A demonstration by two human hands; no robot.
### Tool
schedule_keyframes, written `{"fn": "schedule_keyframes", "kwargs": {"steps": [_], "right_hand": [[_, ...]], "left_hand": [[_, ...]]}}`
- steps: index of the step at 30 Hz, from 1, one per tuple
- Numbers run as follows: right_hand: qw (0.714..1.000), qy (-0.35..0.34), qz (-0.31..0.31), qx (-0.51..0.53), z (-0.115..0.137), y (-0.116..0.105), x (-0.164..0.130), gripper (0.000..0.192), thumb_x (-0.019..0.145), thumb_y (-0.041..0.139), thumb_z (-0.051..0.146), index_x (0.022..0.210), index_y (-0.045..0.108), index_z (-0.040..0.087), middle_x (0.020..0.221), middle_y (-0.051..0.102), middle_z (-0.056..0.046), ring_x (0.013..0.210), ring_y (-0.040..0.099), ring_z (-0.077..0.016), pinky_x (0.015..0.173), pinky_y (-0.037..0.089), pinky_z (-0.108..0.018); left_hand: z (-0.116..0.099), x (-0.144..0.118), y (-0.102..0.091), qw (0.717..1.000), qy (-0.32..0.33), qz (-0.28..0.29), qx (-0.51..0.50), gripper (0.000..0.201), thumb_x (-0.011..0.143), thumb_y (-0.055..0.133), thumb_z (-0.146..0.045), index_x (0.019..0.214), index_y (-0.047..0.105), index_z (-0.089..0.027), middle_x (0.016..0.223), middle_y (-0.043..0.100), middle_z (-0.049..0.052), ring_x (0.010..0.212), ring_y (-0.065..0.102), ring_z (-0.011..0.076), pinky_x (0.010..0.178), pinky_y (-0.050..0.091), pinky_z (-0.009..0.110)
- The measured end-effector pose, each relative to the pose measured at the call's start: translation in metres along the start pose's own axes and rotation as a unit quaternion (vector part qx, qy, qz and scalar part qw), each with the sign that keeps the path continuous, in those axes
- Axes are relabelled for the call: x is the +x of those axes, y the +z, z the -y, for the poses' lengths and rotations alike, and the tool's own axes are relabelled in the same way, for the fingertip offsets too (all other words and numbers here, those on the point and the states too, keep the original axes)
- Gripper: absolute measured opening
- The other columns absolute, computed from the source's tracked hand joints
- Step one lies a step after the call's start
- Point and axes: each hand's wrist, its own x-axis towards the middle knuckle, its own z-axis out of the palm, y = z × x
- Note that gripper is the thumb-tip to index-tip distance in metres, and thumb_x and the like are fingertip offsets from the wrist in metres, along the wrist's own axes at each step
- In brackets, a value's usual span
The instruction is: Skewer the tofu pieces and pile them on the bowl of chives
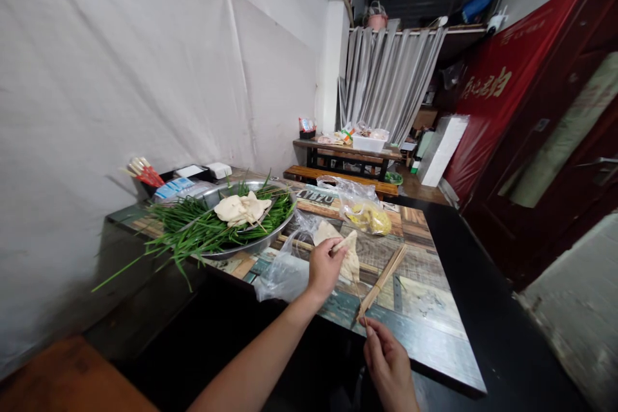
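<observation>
My left hand (pixel 324 267) pinches a rolled pale tofu-skin sheet (pixel 348 256) above the table. My right hand (pixel 387 360) grips the lower end of a thin bamboo skewer (pixel 360 301) whose tip reaches up to the roll. A bundle of loose skewers (pixel 383 279) lies on the patterned tabletop (pixel 425 309) just right of the hands. Left of them, a metal basin (pixel 251 246) holds green chives (pixel 193 232) and several folded tofu-skin pieces (pixel 241 208).
A clear plastic bag (pixel 284 270) lies under my left wrist. Another bag with yellow food (pixel 367 215) sits farther back. Red chopsticks and small boxes (pixel 159 180) stand by the white wall. A second table with bench (pixel 347 154) is behind. A dark cabinet (pixel 555 141) lines the right.
</observation>
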Motion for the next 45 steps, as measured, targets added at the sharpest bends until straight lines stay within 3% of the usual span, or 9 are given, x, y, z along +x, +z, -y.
{"fn": "schedule_keyframes", "kwargs": {"steps": [11, 17, 20, 26, 28, 31, 33, 38, 45], "right_hand": [[0.993, -0.063, -0.053, -0.085, -0.019, -0.003, 0.009, 0.038, 0.081, 0.047, 0.044, 0.099, 0.061, 0.013, 0.056, 0.052, 0.001, 0.044, 0.043, -0.0126, 0.043, 0.038, -0.023], [0.986, -0.112, -0.029, -0.123, -0.024, -0.008, 0.004, 0.034, 0.084, 0.044, 0.039, 0.101, 0.059, 0.014, 0.057, 0.053, 0.001, 0.05, 0.05, -0.0141, 0.05, 0.043, -0.023], [0.979, -0.143, -0.03, -0.14, -0.028, -0.007, 0.003, 0.031, 0.086, 0.042, 0.038, 0.099, 0.057, 0.014, 0.059, 0.053, 0.001, 0.055, 0.054, -0.015, 0.057, 0.045, -0.025], [0.975, -0.159, -0.005, -0.157, -0.039, -0.003, 0.008, 0.026, 0.088, 0.039, 0.036, 0.094, 0.056, 0.016, 0.058, 0.051, 0.002, 0.052, 0.052, -0.0143, 0.054, 0.043, -0.024], [0.977, -0.158, 0.002, -0.144, -0.041, -0.002, 0.008, 0.026, 0.087, 0.041, 0.036, 0.094, 0.057, 0.016, 0.056, 0.049, 0.003, 0.05, 0.051, -0.0142, 0.052, 0.043, -0.023], [0.979, -0.155, 0.008, -0.135, -0.042, -0.003, 0.007, 0.025, 0.086, 0.043, 0.035, 0.096, 0.057, 0.016, 0.055, 0.049, 0.003, 0.048, 0.051, -0.0141, 0.05, 0.043, -0.023], [0.978, -0.158, 0.009, -0.139, -0.043, -0.004, 0.006, 0.025, 0.087, 0.042, 0.035, 0.097, 0.056, 0.016, 0.055, 0.049, 0.003, 0.049, 0.051, -0.0142, 0.051, 0.043, -0.023], [0.972, -0.174, 0.004, -0.16, -0.055, -0.006, 0.006, 0.024, 0.089, 0.037, 0.034, 0.097, 0.052, 0.017, 0.058, 0.051, 0.003, 0.05, 0.051, -0.0139, 0.052, 0.043, -0.023], [0.968, -0.196, -0.013, -0.153, -0.065, 0.0, 0.01, 0.023, 0.09, 0.037, 0.034, 0.095, 0.052, 0.018, 0.057, 0.051, 0.003, 0.05, 0.052, -0.014, 0.052, 0.044, -0.023]], "left_hand": [[-0.001, 0.007, 0.002, 0.987, -0.069, 0.061, -0.134, 0.02, 0.065, 0.064, -0.03, 0.077, 0.067, -0.014, 0.072, 0.067, 0.002, 0.069, 0.059, 0.0148, 0.066, 0.043, 0.023], [-0.006, 0.009, 0.0, 0.93, -0.251, 0.036, -0.267, 0.021, 0.055, 0.07, -0.026, 0.071, 0.063, -0.013, 0.063, 0.063, 0.001, 0.061, 0.057, 0.013, 0.056, 0.043, 0.022], [-0.007, 0.01, -0.003, 0.91, -0.299, 0.047, -0.283, 0.019, 0.055, 0.068, -0.024, 0.069, 0.059, -0.014, 0.06, 0.061, 0.0, 0.054, 0.055, 0.0122, 0.052, 0.043, 0.023], [-0.015, 0.011, -0.009, 0.9, -0.327, 0.066, -0.282, 0.014, 0.057, 0.064, -0.024, 0.066, 0.059, -0.014, 0.057, 0.058, 0.0, 0.051, 0.053, 0.0121, 0.05, 0.043, 0.025], [-0.016, 0.012, -0.011, 0.918, -0.291, 0.063, -0.261, 0.019, 0.056, 0.068, -0.026, 0.07, 0.063, -0.014, 0.062, 0.061, 0.001, 0.055, 0.054, 0.0118, 0.053, 0.042, 0.023], [-0.014, 0.014, -0.011, 0.961, -0.186, 0.05, -0.198, 0.02, 0.054, 0.071, -0.028, 0.066, 0.066, -0.012, 0.064, 0.063, 0.001, 0.06, 0.054, 0.0112, 0.059, 0.04, 0.021], [-0.011, 0.015, -0.011, 0.969, -0.164, 0.044, -0.177, 0.019, 0.055, 0.071, -0.029, 0.062, 0.066, -0.012, 0.06, 0.062, 0.0, 0.058, 0.053, 0.0106, 0.058, 0.038, 0.021], [-0.009, 0.012, -0.011, 0.921, -0.285, 0.061, -0.258, 0.017, 0.057, 0.07, -0.027, 0.063, 0.063, -0.012, 0.054, 0.06, 0.0, 0.051, 0.053, 0.011, 0.051, 0.038, 0.022], [-0.015, 0.008, -0.01, 0.896, -0.333, 0.076, -0.285, 0.009, 0.062, 0.064, -0.02, 0.06, 0.059, -0.013, 0.052, 0.059, 0.0, 0.047, 0.053, 0.0107, 0.049, 0.042, 0.022]]}}
